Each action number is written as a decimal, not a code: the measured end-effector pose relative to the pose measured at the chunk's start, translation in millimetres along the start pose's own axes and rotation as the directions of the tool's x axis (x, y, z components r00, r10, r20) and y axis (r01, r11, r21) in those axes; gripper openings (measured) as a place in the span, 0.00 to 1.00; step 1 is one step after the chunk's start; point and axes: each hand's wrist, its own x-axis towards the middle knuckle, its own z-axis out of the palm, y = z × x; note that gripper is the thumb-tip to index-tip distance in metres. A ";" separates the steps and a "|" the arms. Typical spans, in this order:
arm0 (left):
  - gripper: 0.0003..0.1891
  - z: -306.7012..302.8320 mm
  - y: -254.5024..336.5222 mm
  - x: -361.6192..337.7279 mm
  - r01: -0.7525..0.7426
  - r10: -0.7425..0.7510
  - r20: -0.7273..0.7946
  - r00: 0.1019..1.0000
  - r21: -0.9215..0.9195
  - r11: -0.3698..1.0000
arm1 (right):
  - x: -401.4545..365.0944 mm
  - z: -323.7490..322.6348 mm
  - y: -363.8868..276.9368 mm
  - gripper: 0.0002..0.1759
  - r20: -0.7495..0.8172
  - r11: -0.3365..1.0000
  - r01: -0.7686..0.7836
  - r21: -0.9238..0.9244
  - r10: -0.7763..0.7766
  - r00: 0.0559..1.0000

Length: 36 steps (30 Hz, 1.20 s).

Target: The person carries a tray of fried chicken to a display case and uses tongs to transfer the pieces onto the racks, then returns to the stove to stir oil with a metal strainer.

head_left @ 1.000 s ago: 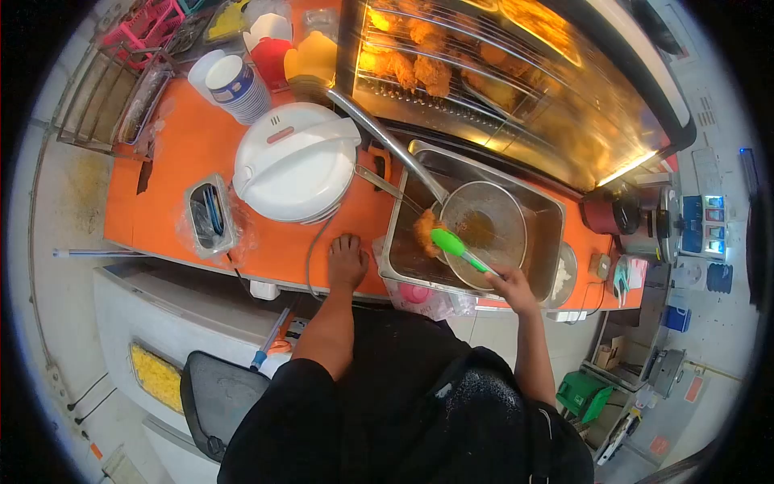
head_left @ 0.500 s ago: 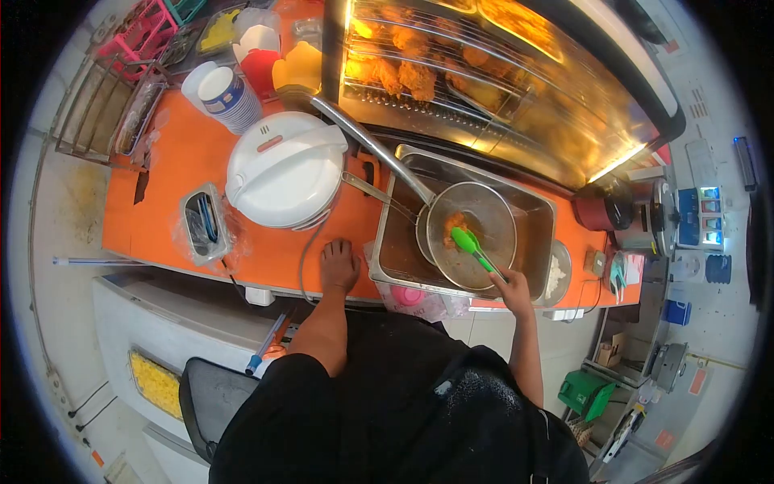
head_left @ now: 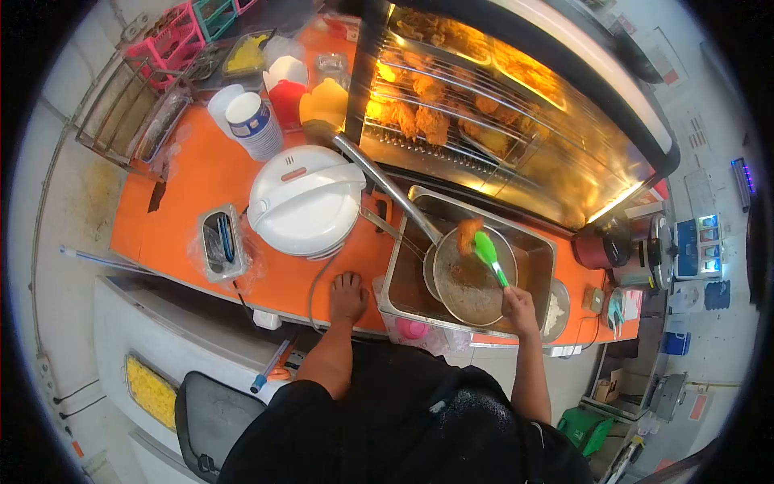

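Note:
My right hand (head_left: 519, 308) is closed round a pair of green-tipped tongs (head_left: 488, 252). In the tongs' tips is a piece of fried chicken (head_left: 468, 235), held over the far side of a round metal strainer (head_left: 468, 300). The strainer, with its long handle, rests in a rectangular steel pan (head_left: 401, 278). A second handle (head_left: 390, 229) beside it leads to another utensil mostly hidden under the strainer. My left hand (head_left: 347, 297) lies flat on the orange counter (head_left: 300, 282), fingers spread, holding nothing, near a cable and the white rice cooker (head_left: 302, 200).
Behind the steel pan stands a lit glass warmer (head_left: 451, 121) with fried chicken inside. Stacked paper cups (head_left: 254, 125) and a metal container (head_left: 219, 240) are at the left. A bowl with white contents (head_left: 556, 310) sits right of the pan.
My right hand's tongs have lifted the fried chicken piece from the strainer's middle up to its far rim. My left hand stays on the counter; the camera view has shifted slightly.

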 end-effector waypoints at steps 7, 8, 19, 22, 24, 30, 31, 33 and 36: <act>0.20 1.3 0.5 1.3 -0.018 0.018 -0.011 1.000 0.010 1.000 | 93.9 75.3 -98.2 0.17 0.025 0.894 0.182 0.409 -0.210 0.977; 0.20 3.2 0.2 1.4 -0.020 0.021 -0.020 1.000 0.016 1.000 | 109.2 88.5 -115.5 0.19 0.019 0.858 0.178 0.482 -0.213 0.977; 0.21 2.8 -1.4 0.0 -0.033 0.033 -0.004 0.999 -0.043 0.999 | 210.8 172.0 -209.3 0.31 -0.331 0.635 0.347 -0.690 -0.703 0.629; 0.21 7.8 0.8 3.9 -0.049 0.049 -0.059 0.997 -0.001 0.999 | 182.6 178.9 -216.5 0.32 -0.321 0.537 0.158 -0.829 -0.687 0.652; 0.20 7.5 0.9 2.0 -0.038 0.037 -0.058 0.998 -0.014 0.999 | 162.4 180.9 -211.6 0.29 -0.347 0.513 0.101 -0.852 -0.700 0.625; 0.19 -1.1 10.2 -0.9 -0.040 0.038 -0.058 0.998 -0.032 0.999 | 91.8 134.5 -162.5 0.27 -0.270 0.498 0.258 -0.828 -0.758 0.594; 0.19 -4.4 11.0 -4.0 -0.066 0.065 -0.046 0.997 -0.018 0.998 | 69.0 122.5 -151.2 0.26 -0.264 0.515 0.253 -0.819 -0.729 0.631; 0.13 -13.4 14.8 -2.5 -0.138 0.128 -0.177 0.976 -0.045 0.989 | 24.9 89.2 -114.2 0.23 -0.282 0.563 0.303 -0.769 -0.724 0.630; 0.07 -11.4 0.1 -23.6 0.006 -0.087 -0.095 0.992 -0.642 0.766 | -37.6 37.0 -41.1 0.25 -0.390 0.647 0.291 -0.704 -0.696 0.603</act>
